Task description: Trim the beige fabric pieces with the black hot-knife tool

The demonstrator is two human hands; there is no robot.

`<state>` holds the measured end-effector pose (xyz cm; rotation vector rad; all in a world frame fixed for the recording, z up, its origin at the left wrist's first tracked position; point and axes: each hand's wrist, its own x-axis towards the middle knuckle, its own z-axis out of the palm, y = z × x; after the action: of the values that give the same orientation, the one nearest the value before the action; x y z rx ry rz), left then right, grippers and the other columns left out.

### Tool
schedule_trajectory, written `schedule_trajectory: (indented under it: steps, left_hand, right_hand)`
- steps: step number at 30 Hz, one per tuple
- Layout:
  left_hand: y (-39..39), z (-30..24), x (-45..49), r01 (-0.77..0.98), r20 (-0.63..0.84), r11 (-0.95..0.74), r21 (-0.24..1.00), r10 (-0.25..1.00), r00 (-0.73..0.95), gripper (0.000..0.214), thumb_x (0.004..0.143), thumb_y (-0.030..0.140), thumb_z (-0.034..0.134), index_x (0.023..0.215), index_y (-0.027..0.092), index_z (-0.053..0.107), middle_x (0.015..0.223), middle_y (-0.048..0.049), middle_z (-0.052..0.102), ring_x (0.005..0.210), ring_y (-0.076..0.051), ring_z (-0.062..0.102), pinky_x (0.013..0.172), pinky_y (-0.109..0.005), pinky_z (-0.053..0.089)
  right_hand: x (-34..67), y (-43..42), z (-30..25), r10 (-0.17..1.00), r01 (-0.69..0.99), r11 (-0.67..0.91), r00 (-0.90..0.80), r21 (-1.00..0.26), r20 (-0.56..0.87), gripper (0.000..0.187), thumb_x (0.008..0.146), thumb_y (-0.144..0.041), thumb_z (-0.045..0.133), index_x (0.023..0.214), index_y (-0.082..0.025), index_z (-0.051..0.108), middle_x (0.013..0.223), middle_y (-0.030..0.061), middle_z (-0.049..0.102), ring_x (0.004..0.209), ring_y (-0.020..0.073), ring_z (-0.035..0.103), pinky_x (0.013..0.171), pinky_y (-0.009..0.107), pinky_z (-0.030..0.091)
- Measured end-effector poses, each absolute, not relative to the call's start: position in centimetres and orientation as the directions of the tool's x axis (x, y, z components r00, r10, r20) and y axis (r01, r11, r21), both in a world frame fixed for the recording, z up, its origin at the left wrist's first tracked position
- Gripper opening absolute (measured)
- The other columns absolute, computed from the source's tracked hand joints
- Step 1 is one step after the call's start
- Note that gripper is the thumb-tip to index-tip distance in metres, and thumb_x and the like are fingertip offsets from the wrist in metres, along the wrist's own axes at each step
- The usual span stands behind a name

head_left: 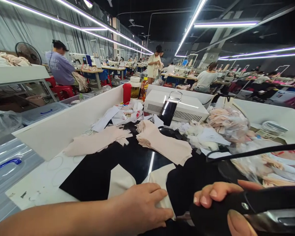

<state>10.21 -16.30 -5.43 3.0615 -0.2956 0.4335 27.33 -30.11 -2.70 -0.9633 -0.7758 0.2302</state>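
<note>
My left hand lies flat with fingers stretched out on a beige fabric piece over the black mat at the near edge of the table. My right hand is wrapped around the black handle of a hand tool with a metal body, close to the camera at the lower right. A black cord arcs above it. A stack of beige fabric pieces lies in the middle of the mat, and another beige pile lies to its left.
A white box-shaped machine stands at the back with a phone leaning on it. A red cup, a jar and a bottle stand behind. Bags of fabric fill the right side. White walls edge the table. Other people work at distant tables.
</note>
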Motion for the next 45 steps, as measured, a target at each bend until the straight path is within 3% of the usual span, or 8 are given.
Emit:
schedule_trajectory:
  steps: [4, 14, 21, 31, 34, 40, 45]
  left_hand:
    - [-16.2, -5.8, 10.1, -0.187, 0.271, -0.982, 0.006, -0.178, 0.946, 0.024, 0.117, 0.038, 0.054, 0.127, 0.02, 0.067, 0.134, -0.0165, 0.069, 0.118, -0.025, 0.07, 0.107, -0.035, 0.056]
    - [-16.1, -5.6, 9.9, -0.14, 0.233, -0.989, 0.049, -0.125, 0.964, 0.026, 0.114, 0.04, 0.061, 0.133, 0.024, 0.065, 0.133, -0.013, 0.067, 0.121, -0.025, 0.067, 0.107, -0.035, 0.058]
    - [-15.8, -5.5, 10.1, -0.172, 0.238, -0.983, 0.065, -0.153, 0.959, 0.026, 0.112, 0.038, 0.064, 0.132, 0.022, 0.068, 0.129, -0.0155, 0.068, 0.121, -0.028, 0.065, 0.108, -0.037, 0.057]
    - [-15.9, -5.5, 10.1, -0.143, 0.236, -0.984, 0.101, -0.116, 0.965, 0.026, 0.111, 0.041, 0.065, 0.132, 0.026, 0.069, 0.131, -0.0148, 0.066, 0.124, -0.028, 0.064, 0.108, -0.037, 0.057]
    - [-15.8, -5.9, 10.2, -0.151, 0.254, -0.983, 0.103, -0.121, 0.96, 0.025, 0.11, 0.042, 0.067, 0.127, 0.024, 0.071, 0.131, -0.0157, 0.065, 0.124, -0.029, 0.064, 0.107, -0.038, 0.058]
    - [-15.8, -6.2, 10.1, -0.151, 0.297, -0.98, 0.128, -0.108, 0.949, 0.026, 0.109, 0.042, 0.068, 0.129, 0.027, 0.071, 0.133, -0.0143, 0.063, 0.124, -0.028, 0.065, 0.108, -0.038, 0.059]
    - [-16.0, -7.5, 10.4, -0.157, 0.376, -0.985, 0.066, -0.121, 0.919, 0.023, 0.108, 0.042, 0.07, 0.122, 0.024, 0.072, 0.129, -0.0163, 0.066, 0.12, -0.029, 0.067, 0.105, -0.037, 0.06]
  right_hand:
    - [25.9, -29.8, -1.6, 0.433, 0.182, 0.551, 0.772, -0.815, 0.466, 0.039, 0.089, -0.032, 0.088, 0.122, -0.03, 0.068, 0.08, -0.0001, 0.067, 0.064, 0.0203, 0.064, 0.056, 0.039, 0.065]
    - [26.0, -28.8, -0.9, 0.436, 0.139, 0.511, 0.809, -0.848, 0.395, 0.039, 0.089, -0.037, 0.089, 0.118, -0.031, 0.064, 0.083, -0.0021, 0.068, 0.068, 0.0199, 0.068, 0.066, 0.039, 0.066]
    - [26.5, -27.7, -1.6, 0.424, 0.161, 0.562, 0.787, -0.812, 0.449, 0.036, 0.089, -0.034, 0.09, 0.116, -0.03, 0.067, 0.084, -0.0015, 0.069, 0.066, 0.0179, 0.068, 0.063, 0.035, 0.066]
    - [26.1, -26.7, -1.0, 0.405, 0.149, 0.523, 0.823, -0.839, 0.399, 0.039, 0.086, -0.035, 0.092, 0.114, -0.028, 0.066, 0.081, -0.0011, 0.07, 0.064, 0.0191, 0.068, 0.059, 0.036, 0.064]
    - [26.2, -26.0, -0.7, 0.36, 0.142, 0.557, 0.847, -0.818, 0.392, 0.043, 0.082, -0.037, 0.094, 0.112, -0.027, 0.065, 0.079, -0.0022, 0.069, 0.064, 0.0183, 0.067, 0.06, 0.035, 0.064]
    - [26.3, -25.6, -1.1, 0.376, 0.157, 0.544, 0.833, -0.825, 0.407, 0.045, 0.084, -0.038, 0.094, 0.115, -0.027, 0.063, 0.082, -0.0019, 0.07, 0.069, 0.0187, 0.067, 0.064, 0.036, 0.063]
    - [26.1, -25.5, -1.1, 0.384, 0.168, 0.517, 0.831, -0.84, 0.402, 0.044, 0.086, -0.042, 0.093, 0.113, -0.026, 0.062, 0.082, -0.0011, 0.07, 0.066, 0.0187, 0.067, 0.063, 0.036, 0.062]
